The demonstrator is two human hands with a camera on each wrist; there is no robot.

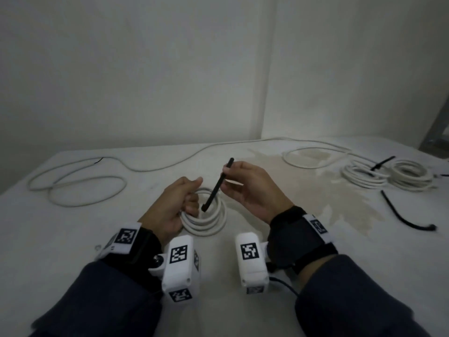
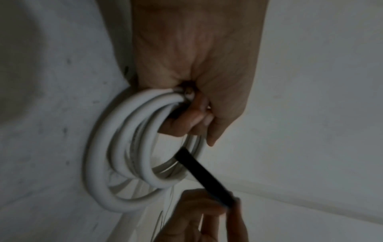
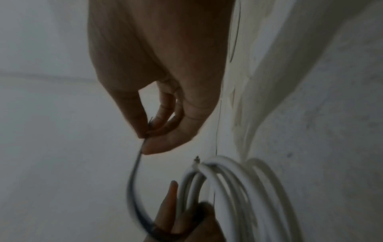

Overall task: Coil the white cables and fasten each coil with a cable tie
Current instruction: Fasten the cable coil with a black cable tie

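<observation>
Both forearms wear dark blue-grey sleeves (image 1: 102,297) reaching to the wrists. Each wrist carries a black strap (image 1: 303,239) with a white tab printed with a black-and-white square marker (image 1: 126,235). A white box-shaped camera housing (image 1: 181,263) sits at each wrist's inner side, marked on top and on its near end; a thin black cable (image 1: 284,284) leaves the right housing (image 1: 251,259) toward 5 o'clock. The hands are bare.

left hand (image 1: 175,204) curled in a closed grip, right hand (image 1: 252,188) raised beside it, thumb and fingers pinched together.
</observation>
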